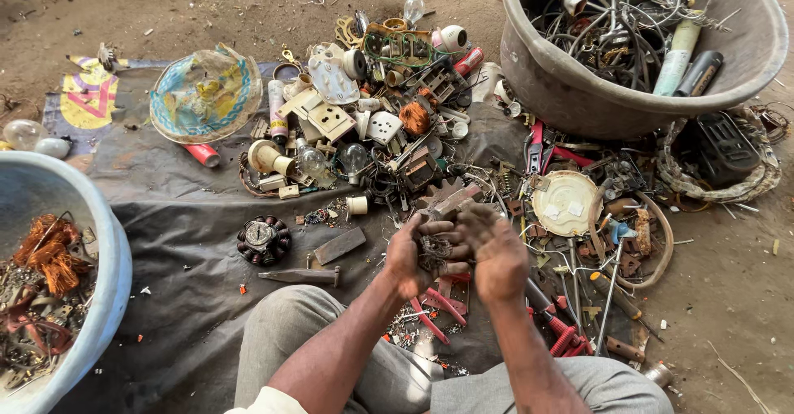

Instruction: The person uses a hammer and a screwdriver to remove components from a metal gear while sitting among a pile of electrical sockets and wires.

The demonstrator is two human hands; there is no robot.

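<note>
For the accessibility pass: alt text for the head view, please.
Seated on the ground, a person cups a small tangle of dark scrap between the left hand and right hand. Ahead, a heap of electrical scrap lies on a dark sheet, between a grey tub of wires and a blue tub.

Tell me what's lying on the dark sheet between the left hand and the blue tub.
In the head view, between the left hand and the blue tub lie a flat metal bar, a chisel-like tool and a round motor stator.
</note>
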